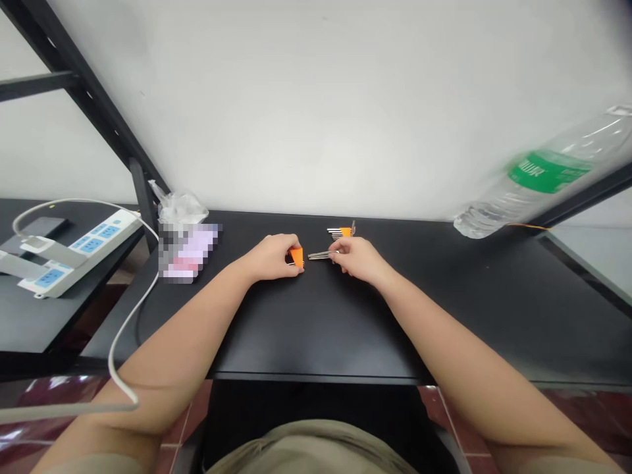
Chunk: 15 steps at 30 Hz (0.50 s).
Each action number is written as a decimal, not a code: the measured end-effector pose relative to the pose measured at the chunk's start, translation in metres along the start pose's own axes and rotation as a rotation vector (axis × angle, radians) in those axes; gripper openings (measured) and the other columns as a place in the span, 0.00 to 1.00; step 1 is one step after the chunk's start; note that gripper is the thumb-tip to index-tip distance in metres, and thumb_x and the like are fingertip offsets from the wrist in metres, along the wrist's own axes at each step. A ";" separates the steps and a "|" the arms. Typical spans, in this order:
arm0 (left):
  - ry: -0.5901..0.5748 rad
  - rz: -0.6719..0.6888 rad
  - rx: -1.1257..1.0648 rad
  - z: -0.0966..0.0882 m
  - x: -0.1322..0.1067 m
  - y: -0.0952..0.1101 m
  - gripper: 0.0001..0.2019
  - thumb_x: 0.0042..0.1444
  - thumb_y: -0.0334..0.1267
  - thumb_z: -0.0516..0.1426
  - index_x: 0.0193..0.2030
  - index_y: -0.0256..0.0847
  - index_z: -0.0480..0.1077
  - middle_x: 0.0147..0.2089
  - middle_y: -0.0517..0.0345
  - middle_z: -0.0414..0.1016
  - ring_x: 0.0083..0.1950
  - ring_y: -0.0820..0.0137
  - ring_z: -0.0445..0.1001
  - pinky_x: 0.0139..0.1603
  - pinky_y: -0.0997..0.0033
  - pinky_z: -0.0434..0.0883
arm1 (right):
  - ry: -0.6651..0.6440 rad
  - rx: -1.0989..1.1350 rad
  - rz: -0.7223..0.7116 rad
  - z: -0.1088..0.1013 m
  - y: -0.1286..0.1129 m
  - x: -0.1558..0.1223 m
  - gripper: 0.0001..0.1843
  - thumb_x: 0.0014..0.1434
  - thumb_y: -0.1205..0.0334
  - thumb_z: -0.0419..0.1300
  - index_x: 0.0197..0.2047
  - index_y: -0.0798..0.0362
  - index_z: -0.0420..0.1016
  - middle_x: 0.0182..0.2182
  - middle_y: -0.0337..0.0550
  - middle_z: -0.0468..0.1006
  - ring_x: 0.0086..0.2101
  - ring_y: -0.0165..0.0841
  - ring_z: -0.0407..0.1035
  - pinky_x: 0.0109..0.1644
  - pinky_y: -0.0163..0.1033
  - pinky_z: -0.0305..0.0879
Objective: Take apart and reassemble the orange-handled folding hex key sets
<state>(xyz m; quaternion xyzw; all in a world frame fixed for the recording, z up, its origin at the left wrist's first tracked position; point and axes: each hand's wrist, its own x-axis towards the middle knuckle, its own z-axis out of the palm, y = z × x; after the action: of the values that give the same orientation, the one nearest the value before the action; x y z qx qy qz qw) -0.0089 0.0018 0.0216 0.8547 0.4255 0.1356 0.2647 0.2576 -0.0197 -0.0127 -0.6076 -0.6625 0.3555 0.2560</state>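
Observation:
My left hand (274, 257) is closed around a small orange plastic holder (297, 256) on the black table (316, 329). My right hand (356, 259) pinches thin metal hex keys (320, 255) that point left toward the orange holder, with a small gap between them. Just behind my right hand lies a second orange holder with several metal keys (342, 232) sticking out to the left.
A blurred pink and white packet (190, 253) and a crumpled clear plastic bag (178, 207) lie at the table's back left. A white power strip (74, 253) with its cable sits on the left side table. A clear bottle with a green label (548, 174) lies at the right.

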 end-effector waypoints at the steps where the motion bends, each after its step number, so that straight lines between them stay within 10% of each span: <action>1: -0.001 0.000 0.003 0.000 0.000 0.001 0.14 0.50 0.46 0.65 0.41 0.43 0.73 0.42 0.57 0.78 0.39 0.65 0.75 0.38 0.68 0.71 | 0.024 -0.081 -0.044 -0.001 0.000 0.000 0.07 0.59 0.57 0.63 0.37 0.48 0.82 0.27 0.41 0.79 0.25 0.33 0.72 0.29 0.39 0.66; 15: -0.003 0.001 0.009 0.003 0.001 0.002 0.16 0.50 0.48 0.65 0.42 0.43 0.73 0.43 0.57 0.78 0.40 0.64 0.75 0.38 0.68 0.71 | 0.063 -0.313 -0.139 -0.016 0.011 0.007 0.12 0.64 0.51 0.60 0.38 0.42 0.86 0.30 0.39 0.82 0.30 0.37 0.74 0.35 0.42 0.65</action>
<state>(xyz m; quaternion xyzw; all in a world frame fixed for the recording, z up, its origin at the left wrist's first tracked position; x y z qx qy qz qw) -0.0054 0.0008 0.0205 0.8563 0.4251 0.1329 0.2615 0.2757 -0.0097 -0.0126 -0.6037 -0.7417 0.2105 0.2027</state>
